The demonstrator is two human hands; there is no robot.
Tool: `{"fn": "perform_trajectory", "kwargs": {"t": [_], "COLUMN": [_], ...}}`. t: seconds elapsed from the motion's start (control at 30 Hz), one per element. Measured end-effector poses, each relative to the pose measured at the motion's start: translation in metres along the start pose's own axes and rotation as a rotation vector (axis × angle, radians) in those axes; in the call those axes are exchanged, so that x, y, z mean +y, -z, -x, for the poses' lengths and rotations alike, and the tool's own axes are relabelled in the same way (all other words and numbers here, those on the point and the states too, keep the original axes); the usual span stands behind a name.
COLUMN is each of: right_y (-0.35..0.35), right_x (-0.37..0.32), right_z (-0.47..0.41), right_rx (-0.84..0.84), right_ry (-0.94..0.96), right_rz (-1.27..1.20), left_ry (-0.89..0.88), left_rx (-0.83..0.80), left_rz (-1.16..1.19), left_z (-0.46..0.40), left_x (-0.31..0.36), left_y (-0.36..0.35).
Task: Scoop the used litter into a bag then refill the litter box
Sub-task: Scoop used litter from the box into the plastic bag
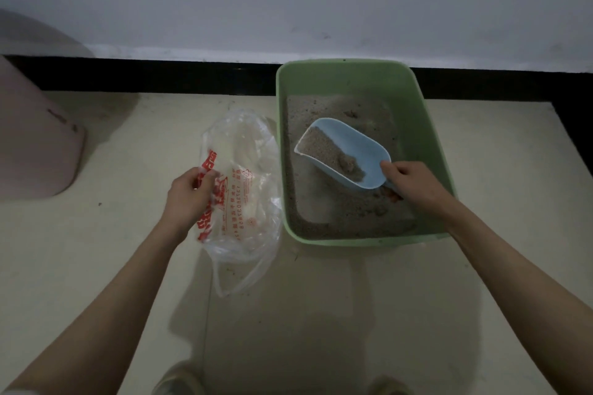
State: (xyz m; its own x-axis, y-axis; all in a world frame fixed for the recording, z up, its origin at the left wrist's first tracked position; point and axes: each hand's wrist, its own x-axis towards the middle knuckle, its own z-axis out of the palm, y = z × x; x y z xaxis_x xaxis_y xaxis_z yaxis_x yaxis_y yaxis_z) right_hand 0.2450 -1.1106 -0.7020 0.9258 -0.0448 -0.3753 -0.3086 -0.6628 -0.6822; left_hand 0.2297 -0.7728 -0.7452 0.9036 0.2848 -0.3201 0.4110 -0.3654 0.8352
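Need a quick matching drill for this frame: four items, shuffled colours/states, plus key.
Things:
1. litter box
2. scoop
3. plastic bag
4. left hand

States:
A. clear, red print, lying on the floor
B. green, holds sandy litter
C. blue, partly loaded with litter, held by the right hand
D. pinching the bag's edge

Pairs: 1-B, 2-C, 3-A, 4-D
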Motion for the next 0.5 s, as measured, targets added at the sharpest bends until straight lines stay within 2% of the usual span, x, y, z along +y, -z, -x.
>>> {"fn": "perform_trajectory", "kwargs": {"t": [0.13, 0.27, 0.5], "right_y": [-0.005, -0.017, -0.059], "right_x": [-0.034, -0.081, -0.146], "right_z": [-0.002, -0.013, -0.015], "right_rx": [-0.122, -0.217, -0.111], "right_ry": [0.071, 0.156, 0.273], "right_rz": [0.116, 0.392, 0.902], "left_ry": [0.014, 0.012, 0.051], "left_rx": [-0.008, -0.014, 0.018], "left_rz": [0.016, 0.022, -0.006], "left_z": [-0.003, -0.004, -0.006], "left_x": [-0.002, -0.004, -0.014], "left_y": [0.001, 0.003, 0.009]}}
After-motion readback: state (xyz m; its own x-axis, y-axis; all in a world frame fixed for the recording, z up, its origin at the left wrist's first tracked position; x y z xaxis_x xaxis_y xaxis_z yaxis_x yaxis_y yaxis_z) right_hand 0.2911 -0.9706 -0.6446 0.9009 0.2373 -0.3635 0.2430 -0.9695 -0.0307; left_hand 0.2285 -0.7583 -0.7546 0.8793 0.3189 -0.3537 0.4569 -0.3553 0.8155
